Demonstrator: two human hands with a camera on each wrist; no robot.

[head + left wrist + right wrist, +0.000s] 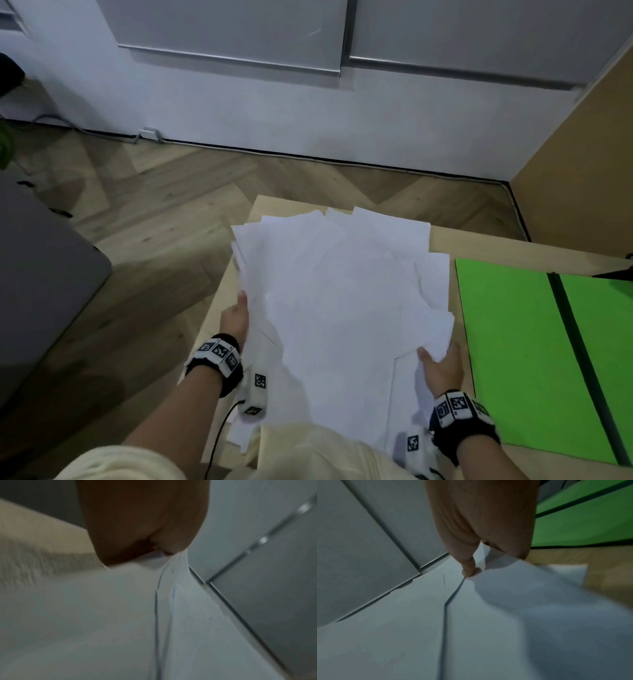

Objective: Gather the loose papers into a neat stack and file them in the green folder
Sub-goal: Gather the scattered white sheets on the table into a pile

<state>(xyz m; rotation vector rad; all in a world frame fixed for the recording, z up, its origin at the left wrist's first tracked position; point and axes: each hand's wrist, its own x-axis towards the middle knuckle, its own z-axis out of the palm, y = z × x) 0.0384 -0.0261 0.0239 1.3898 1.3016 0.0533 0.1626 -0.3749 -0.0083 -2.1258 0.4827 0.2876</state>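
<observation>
A loose, fanned pile of white papers (339,301) covers the middle of the light wooden table (442,240), its sheets lying at different angles. My left hand (236,317) holds the pile's left edge, thumb on top; the left wrist view shows that hand (137,534) pinching the papers (120,615). My right hand (440,366) grips the pile's right edge, thumb over the sheets. In the right wrist view the right hand (481,534) presses its thumb on the papers (488,628). The green folder (524,359) lies open and flat to the right, with a dark spine down its middle.
The table's left edge drops to a herringbone wood floor (154,192). A dark grey seat (41,274) stands at the left. A white wall with grey cabinet doors (239,34) lies beyond, and a tan panel (582,154) stands at the right.
</observation>
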